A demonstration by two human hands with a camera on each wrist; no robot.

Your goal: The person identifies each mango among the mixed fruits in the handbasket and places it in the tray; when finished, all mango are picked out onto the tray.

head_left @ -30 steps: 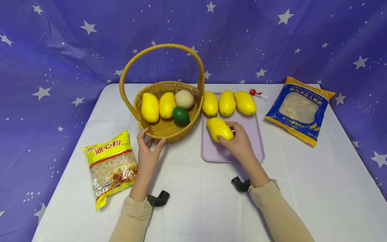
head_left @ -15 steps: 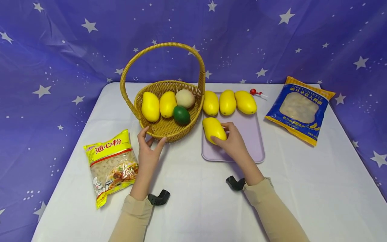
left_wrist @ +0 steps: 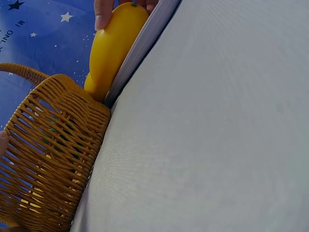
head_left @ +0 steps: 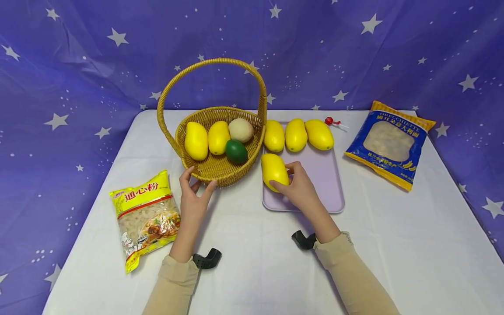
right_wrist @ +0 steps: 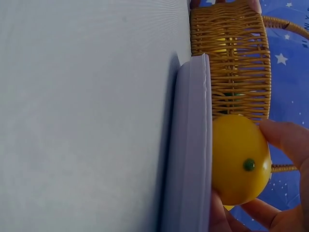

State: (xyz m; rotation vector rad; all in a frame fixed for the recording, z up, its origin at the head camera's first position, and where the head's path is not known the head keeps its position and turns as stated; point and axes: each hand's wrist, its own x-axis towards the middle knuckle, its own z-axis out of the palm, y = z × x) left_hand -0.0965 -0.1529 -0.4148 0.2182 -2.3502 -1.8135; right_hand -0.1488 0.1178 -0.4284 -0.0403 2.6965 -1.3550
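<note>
Your right fingers (head_left: 294, 166) grasp a mango (head_left: 273, 169) at the tray's (head_left: 320, 183) nine o'clock; your left fingers (head_left: 185, 177) rest, spread, on the basket's (head_left: 225, 180) six-o'clock rim. This looks like placing; gentle release seems called for next.

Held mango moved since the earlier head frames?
Yes. In the head view, the held mango has shifted left against the lilac tray, and now reaches the tray's left rim.
</note>
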